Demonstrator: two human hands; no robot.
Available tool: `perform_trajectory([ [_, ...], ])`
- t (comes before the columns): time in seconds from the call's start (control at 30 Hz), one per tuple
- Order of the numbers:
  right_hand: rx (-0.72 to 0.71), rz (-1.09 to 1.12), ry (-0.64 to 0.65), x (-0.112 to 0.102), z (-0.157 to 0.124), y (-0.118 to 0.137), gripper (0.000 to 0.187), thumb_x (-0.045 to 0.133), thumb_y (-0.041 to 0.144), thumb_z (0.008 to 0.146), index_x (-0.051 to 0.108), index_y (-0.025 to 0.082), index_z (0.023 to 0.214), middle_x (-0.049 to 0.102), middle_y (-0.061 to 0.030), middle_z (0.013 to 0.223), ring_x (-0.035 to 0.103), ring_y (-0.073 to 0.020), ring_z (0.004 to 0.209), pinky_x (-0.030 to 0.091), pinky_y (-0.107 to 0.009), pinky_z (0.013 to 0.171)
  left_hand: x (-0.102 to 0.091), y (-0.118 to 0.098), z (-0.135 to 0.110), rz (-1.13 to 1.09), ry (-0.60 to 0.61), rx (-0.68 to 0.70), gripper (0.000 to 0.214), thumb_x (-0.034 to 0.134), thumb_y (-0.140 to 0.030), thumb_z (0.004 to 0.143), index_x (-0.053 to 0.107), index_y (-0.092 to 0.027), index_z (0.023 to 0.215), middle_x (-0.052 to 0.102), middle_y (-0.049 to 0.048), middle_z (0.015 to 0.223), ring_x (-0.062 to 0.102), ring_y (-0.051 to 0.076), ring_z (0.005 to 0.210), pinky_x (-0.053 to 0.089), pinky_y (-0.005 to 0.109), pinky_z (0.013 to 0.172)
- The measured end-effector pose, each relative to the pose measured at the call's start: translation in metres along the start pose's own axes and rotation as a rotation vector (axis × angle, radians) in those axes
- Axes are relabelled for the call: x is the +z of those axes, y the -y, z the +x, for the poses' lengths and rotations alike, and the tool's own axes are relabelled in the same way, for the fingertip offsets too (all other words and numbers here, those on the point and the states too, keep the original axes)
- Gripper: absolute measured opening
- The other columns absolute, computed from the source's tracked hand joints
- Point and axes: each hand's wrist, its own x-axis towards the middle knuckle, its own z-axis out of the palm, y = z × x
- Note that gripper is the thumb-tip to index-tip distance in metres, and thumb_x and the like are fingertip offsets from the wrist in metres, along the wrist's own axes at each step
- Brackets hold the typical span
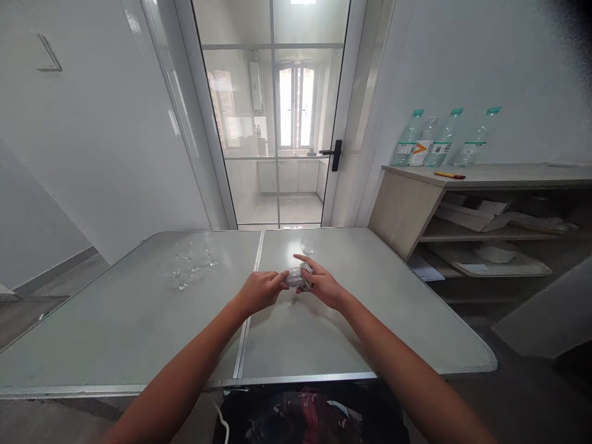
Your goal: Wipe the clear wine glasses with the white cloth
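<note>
Above the table's middle, my left hand [263,290] is closed, its fingertips pinching the left end of a small clear glass [293,277]. My right hand [325,286] is closed round the other end, its index finger stretched out to the left. A whitish, cloth-like piece [305,269] shows between the right fingers and the glass; the frame is too small to tell just what it is. The glass lies tilted on its side, its ends partly hidden by the fingers. Just beyond my right hand stands another clear glass [307,246].
Several clear stemmed glasses [190,262] stand grouped on the left half of the pale table [139,333]. A metal seam divides the tabletop. At right, a shelf unit [411,203] carries several plastic bottles [441,145] and a yellow-orange object [449,176]. A glass door [277,123] stands behind.
</note>
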Motion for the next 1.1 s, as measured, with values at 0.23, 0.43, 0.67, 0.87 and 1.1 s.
perform_trajectory([
  [0.23, -0.314, -0.515, 0.125, 0.001, -0.006, 0.011, 0.053, 0.059, 0.04, 0.096, 0.049, 0.025, 0.146, 0.059, -0.0061, 0.108, 0.054, -0.018, 0.088, 0.049, -0.035, 0.081, -0.008, 0.005, 0.009, -0.776, 0.176, -0.516, 0.044, 0.078, -0.051, 0.077, 0.07, -0.015, 0.1, 0.072, 0.0067, 0.07, 0.054, 0.011, 0.047, 0.039, 0.023, 0.047],
  [0.43, -0.368, -0.671, 0.102, 0.002, -0.008, 0.013, 0.043, 0.063, 0.031, 0.091, 0.055, 0.024, 0.132, 0.058, -0.0067, 0.11, 0.053, -0.0182, 0.084, 0.045, -0.032, 0.075, -0.008, 0.009, 0.01, -0.979, 0.263, -0.612, 0.052, 0.077, -0.057, 0.076, 0.068, -0.012, 0.1, 0.071, 0.0077, 0.068, 0.05, 0.009, 0.044, 0.036, 0.021, 0.043],
  [0.67, -0.209, -0.255, -0.114, 0.0, 0.0, 0.008, 0.049, 0.06, 0.048, 0.092, 0.051, 0.025, 0.134, 0.053, -0.0007, 0.088, 0.051, -0.0164, 0.076, 0.047, -0.031, 0.071, 0.007, -0.004, 0.004, -0.14, -0.095, -0.127, 0.028, 0.065, -0.04, 0.09, 0.072, -0.02, 0.109, 0.075, 0.0057, 0.076, 0.063, 0.014, 0.061, 0.046, 0.026, 0.062],
  [0.87, -0.059, -0.115, -0.038, -0.001, 0.0, 0.005, 0.063, 0.059, 0.053, 0.093, 0.042, 0.031, 0.15, 0.055, -0.0019, 0.097, 0.053, -0.0175, 0.088, 0.048, -0.031, 0.078, 0.01, 0.0, 0.0, 0.038, -0.059, 0.015, 0.027, 0.06, -0.034, 0.094, 0.074, -0.021, 0.112, 0.076, 0.0094, 0.082, 0.068, 0.017, 0.069, 0.046, 0.025, 0.062],
  [1.1, -0.193, -0.376, 0.057, -0.003, -0.011, 0.02, 0.068, 0.057, 0.053, 0.095, 0.035, 0.026, 0.154, 0.048, 0.0014, 0.08, 0.041, -0.0147, 0.07, 0.039, -0.028, 0.069, -0.006, -0.007, 0.012, -0.751, 0.118, -0.5, 0.048, 0.08, -0.053, 0.073, 0.073, -0.013, 0.099, 0.071, 0.0065, 0.065, 0.052, 0.01, 0.044, 0.04, 0.023, 0.043],
])
